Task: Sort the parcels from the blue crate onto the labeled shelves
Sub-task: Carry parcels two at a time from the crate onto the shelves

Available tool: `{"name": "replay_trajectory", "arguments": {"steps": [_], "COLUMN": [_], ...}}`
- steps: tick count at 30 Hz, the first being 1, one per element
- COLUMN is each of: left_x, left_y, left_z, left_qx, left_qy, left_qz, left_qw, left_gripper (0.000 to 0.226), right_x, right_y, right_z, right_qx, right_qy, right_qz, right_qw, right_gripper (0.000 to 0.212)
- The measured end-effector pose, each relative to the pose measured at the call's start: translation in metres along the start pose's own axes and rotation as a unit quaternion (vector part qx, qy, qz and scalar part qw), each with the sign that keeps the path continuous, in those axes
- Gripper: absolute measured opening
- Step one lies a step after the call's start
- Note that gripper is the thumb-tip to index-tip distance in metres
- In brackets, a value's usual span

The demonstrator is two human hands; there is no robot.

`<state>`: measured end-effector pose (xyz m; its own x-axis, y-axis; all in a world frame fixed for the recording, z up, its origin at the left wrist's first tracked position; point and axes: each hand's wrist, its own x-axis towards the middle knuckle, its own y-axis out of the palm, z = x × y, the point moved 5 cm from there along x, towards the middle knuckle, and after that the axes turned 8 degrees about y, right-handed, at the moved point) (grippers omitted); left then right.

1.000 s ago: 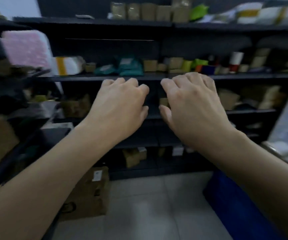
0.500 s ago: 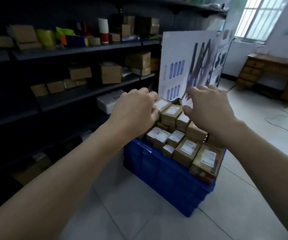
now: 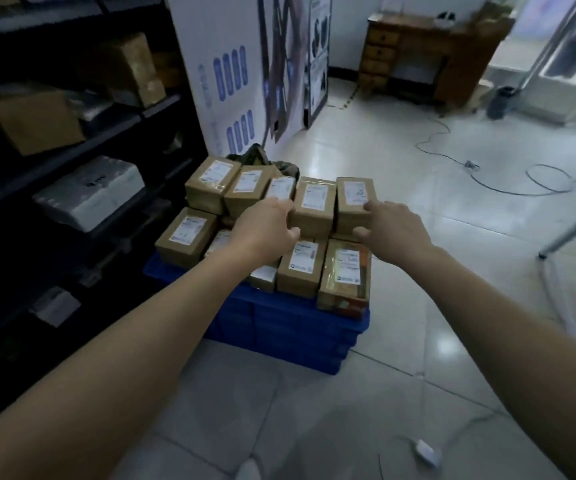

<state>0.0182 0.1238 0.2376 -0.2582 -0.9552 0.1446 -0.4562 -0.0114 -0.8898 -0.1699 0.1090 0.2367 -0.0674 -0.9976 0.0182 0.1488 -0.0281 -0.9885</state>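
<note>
A blue crate (image 3: 290,327) stands on the tiled floor, heaped with several small brown cardboard parcels bearing white labels. My left hand (image 3: 265,230) reaches over the heap, its fingertips at the middle parcels of the back row (image 3: 314,206), fingers loosely bent and holding nothing. My right hand (image 3: 393,226) hovers at the rightmost back parcel (image 3: 354,202), fingers spread and touching its near edge. A parcel wrapped in clear tape (image 3: 347,278) sits at the crate's front right corner.
Dark shelves (image 3: 72,147) run along the left with cardboard boxes and a white wrapped package (image 3: 89,192). A large white printed board (image 3: 245,71) leans behind the crate. A wooden desk (image 3: 418,53) stands far right. Cables (image 3: 521,178) trail over the floor.
The view swung from the shelves right and down to the crate. Both hands lowered from chest height onto the parcels on top of the heap.
</note>
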Motion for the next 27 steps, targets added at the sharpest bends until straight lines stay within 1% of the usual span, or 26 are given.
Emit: {"name": "replay_trajectory", "arguments": {"steps": [3,6,8,10,12,14,16,18,21,23,24,25,27], "left_x": [0.031,0.056,0.07,0.084,0.095,0.108,0.118,0.128,0.142,0.147,0.149,0.151,0.152], "left_y": [0.041,0.082,0.113,0.143,0.171,0.196,0.221,0.244,0.276,0.295,0.304,0.312,0.325], "left_z": [0.024,0.047,0.062,0.076,0.091,0.106,0.121,0.135,0.156,0.166,0.171,0.176,0.184], "left_qx": [-0.048,-0.063,-0.076,-0.08,-0.081,-0.075,-0.077,-0.081,-0.085,-0.082,-0.08,-0.077,-0.058], "left_qy": [-0.016,-0.042,-0.062,-0.078,-0.099,-0.123,-0.15,-0.171,-0.201,-0.216,-0.219,-0.222,-0.224], "left_qz": [0.046,0.079,0.105,0.133,0.151,0.16,0.17,0.18,0.19,0.197,0.196,0.191,0.183], "left_qw": [0.998,0.994,0.99,0.985,0.98,0.977,0.971,0.965,0.957,0.953,0.952,0.953,0.955], "left_gripper": [0.038,0.038,0.034,0.037,0.038,0.033,0.032,0.036,0.041,0.045,0.047,0.049,0.048], "right_x": [0.018,0.032,0.041,0.054,0.069,0.084,0.097,0.111,0.131,0.143,0.147,0.15,0.152], "right_y": [0.042,0.083,0.11,0.137,0.167,0.196,0.224,0.249,0.283,0.303,0.312,0.32,0.333], "right_z": [-0.027,-0.053,-0.068,-0.082,-0.094,-0.105,-0.114,-0.124,-0.136,-0.144,-0.148,-0.151,-0.157], "right_qx": [0.034,0.065,0.091,0.123,0.153,0.177,0.186,0.187,0.166,0.163,0.184,0.232,0.352], "right_qy": [0.067,0.121,0.136,0.155,0.174,0.192,0.202,0.222,0.239,0.251,0.264,0.286,0.338], "right_qz": [0.05,0.076,0.088,0.104,0.133,0.169,0.206,0.231,0.259,0.265,0.266,0.267,0.27], "right_qw": [0.996,0.988,0.983,0.975,0.964,0.95,0.939,0.929,0.921,0.917,0.909,0.89,0.83], "right_gripper": [0.04,0.041,0.036,0.035,0.039,0.043,0.046,0.046,0.036,0.036,0.038,0.042,0.055]}}
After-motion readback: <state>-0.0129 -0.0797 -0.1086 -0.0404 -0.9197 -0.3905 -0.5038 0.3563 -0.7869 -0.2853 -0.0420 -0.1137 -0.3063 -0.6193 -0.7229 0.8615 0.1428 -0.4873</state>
